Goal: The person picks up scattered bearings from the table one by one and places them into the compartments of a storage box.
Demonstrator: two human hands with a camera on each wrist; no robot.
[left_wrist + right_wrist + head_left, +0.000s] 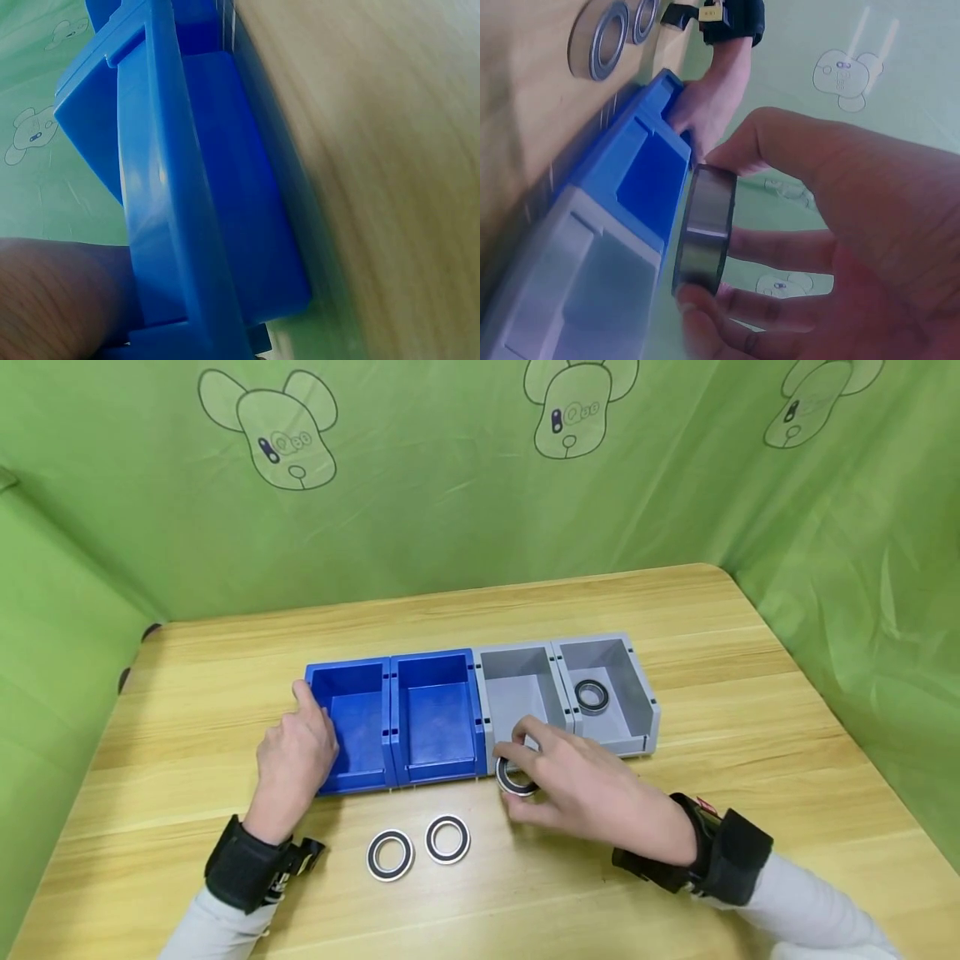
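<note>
My right hand [581, 781] pinches a ball bearing [706, 225], a steel ring with a black seal, between thumb and fingers. It is held at the front edge of the left grey bin [517, 670]. My left hand [296, 752] grips the left wall of the outermost blue bin [352, 702]; its fingertips are partly hidden by the wall. Two more bearings lie flat on the table in front of the bins, a left bearing [390, 855] and a right bearing [447, 839]. Another bearing [592, 696] sits inside the right grey bin [637, 718].
The second blue bin [438, 718] stands between the outer blue bin and the grey ones, all joined in one row. They stand on a wooden table [525, 902]. A green cloth [450, 527] with printed mouse-like heads hangs behind and at the sides.
</note>
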